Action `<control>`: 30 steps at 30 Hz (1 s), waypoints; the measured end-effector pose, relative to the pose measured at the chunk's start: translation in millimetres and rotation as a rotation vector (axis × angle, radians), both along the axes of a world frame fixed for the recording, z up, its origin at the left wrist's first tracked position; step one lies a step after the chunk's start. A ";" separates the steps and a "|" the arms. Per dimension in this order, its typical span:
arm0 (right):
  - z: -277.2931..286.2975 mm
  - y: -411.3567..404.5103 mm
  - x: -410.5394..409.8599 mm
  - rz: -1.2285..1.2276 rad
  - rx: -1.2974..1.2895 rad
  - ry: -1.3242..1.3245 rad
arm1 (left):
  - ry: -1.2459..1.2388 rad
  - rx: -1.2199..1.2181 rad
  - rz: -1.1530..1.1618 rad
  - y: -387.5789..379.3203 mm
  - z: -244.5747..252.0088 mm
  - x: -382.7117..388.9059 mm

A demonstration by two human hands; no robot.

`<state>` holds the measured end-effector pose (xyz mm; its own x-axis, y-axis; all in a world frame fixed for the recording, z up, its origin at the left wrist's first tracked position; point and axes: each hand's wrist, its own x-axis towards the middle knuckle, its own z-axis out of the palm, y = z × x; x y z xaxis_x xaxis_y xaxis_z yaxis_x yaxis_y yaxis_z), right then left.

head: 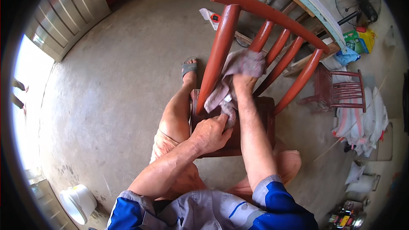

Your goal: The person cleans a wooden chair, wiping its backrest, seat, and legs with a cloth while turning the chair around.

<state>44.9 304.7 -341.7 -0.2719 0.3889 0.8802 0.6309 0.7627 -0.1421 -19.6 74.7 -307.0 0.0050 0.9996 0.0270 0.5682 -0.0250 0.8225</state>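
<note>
A red-painted wooden chair (271, 14) stands before me, its spindled back leaning away and its dark seat (263, 111) close to my knees. My right hand (244, 84) presses a greyish-pink cloth (244, 64) against a back spindle at the left; the cloth covers most of its fingers and the lower part of that spindle. From there the cloth hangs down beside the thick left back post (220, 51). Over the seat, my left hand (211, 134) grips the twisted lower end of the same cloth.
A table (319, 3) with a wooden frame stands beyond the chair. To the right are a second wooden chair (348, 92), white woven sacks (361, 124) and a black fan (359, 3). A white bucket (78, 203) lies at lower left. Another person's legs (18, 93) show at the bright doorway.
</note>
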 end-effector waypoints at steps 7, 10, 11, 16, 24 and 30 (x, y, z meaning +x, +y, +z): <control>-73.1 -65.3 15.6 0.031 -0.532 -0.014 | 0.280 -0.199 -0.255 -2.9 -14.5 3.4; -54.3 -75.9 4.8 0.106 -0.770 0.175 | 0.266 -0.174 -0.214 -7.0 -20.9 -1.4; -44.2 -81.4 0.9 0.099 -0.814 0.202 | 0.276 -0.165 -0.206 -9.3 -19.7 -4.3; 8.0 -25.5 12.6 -0.082 -0.452 -0.063 | 0.155 -0.099 -0.092 -3.2 -9.3 8.7; 124.9 28.4 -22.5 0.318 -0.548 0.339 | -0.340 0.186 0.241 1.2 4.7 -6.0; 29.0 5.0 -6.5 -0.171 0.001 -0.110 | -0.130 0.048 0.039 0.0 12.1 -5.4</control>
<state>38.4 309.8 -312.7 -0.2966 0.4369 0.8492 0.7628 0.6434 -0.0646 -25.0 74.7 -294.9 -0.0409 0.9965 0.0724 0.4586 -0.0457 0.8875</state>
